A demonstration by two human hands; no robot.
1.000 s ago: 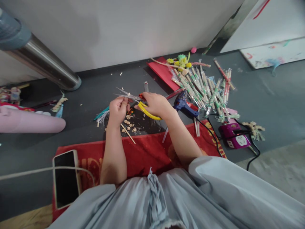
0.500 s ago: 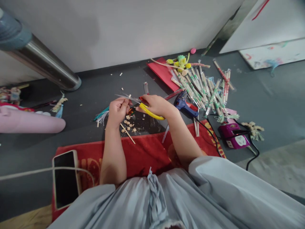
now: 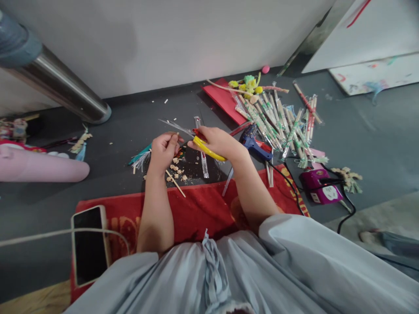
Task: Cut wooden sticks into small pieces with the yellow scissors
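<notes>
My left hand [image 3: 163, 150] is closed in a pinch, with the pale tip of a thin wooden stick barely showing at the fingertips; the rest of it is hidden. Scissors [image 3: 211, 149] with yellow handles are gripped in my right hand [image 3: 216, 139], their blades slanting up and left just beyond the left fingertips. Below the hands lie several small wooden bits [image 3: 176, 172] and a loose thin stick [image 3: 175, 183]. A clear plastic sleeve [image 3: 204, 163] lies under the right hand. Beside the left wrist is a teal and white tassel [image 3: 142, 158].
A blue glue gun [image 3: 253, 144] sits right of my hands, near many wrapped sticks [image 3: 275, 117]. A purple power socket [image 3: 321, 187] with black cables is at right. On the red cloth [image 3: 196, 213] rests a phone [image 3: 90, 244]. A pink bottle [image 3: 46, 163] lies left.
The scissors and right hand have shifted slightly right, baring more of the plastic sleeve. A small pale bit now lies beyond the blades. Part of another person's leg has appeared at lower right.
</notes>
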